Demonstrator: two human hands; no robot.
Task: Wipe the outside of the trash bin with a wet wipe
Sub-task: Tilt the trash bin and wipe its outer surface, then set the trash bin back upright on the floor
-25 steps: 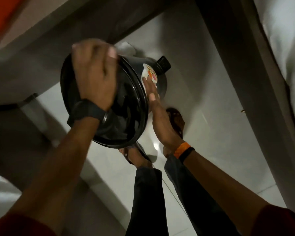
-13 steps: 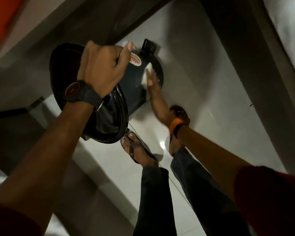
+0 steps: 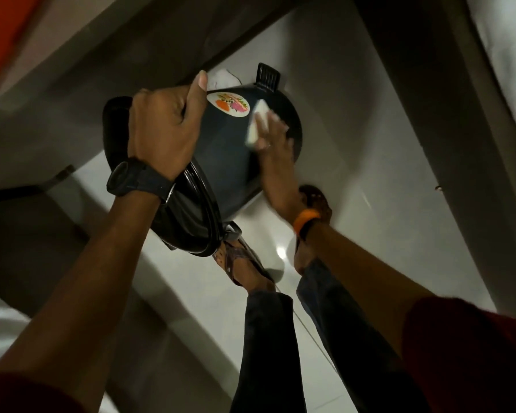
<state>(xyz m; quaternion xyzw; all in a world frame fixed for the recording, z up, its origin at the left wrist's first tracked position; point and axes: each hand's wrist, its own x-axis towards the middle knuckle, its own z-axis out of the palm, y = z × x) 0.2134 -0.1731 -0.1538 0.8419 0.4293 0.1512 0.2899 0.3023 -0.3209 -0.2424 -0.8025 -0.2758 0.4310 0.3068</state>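
A dark round trash bin (image 3: 227,153) with a colourful round sticker (image 3: 227,104) and a black foot pedal (image 3: 268,76) is held tilted above the floor, its lid end toward me. My left hand (image 3: 164,132), with a black watch on the wrist, grips the bin at its rim by the glossy black lid (image 3: 188,222). My right hand (image 3: 273,144), wearing an orange wristband, presses a white wet wipe (image 3: 256,125) against the bin's side, just right of the sticker.
Pale glossy floor tiles (image 3: 355,180) lie below. My two sandalled feet (image 3: 245,263) stand under the bin. A dark furniture edge (image 3: 447,138) runs along the right, with white fabric (image 3: 501,55) beyond it. A grey ledge (image 3: 102,55) crosses the upper left.
The bin has turned so its side and sticker face me more. My right hand with the wipe has slid along the side, from by the lid toward the pedal end.
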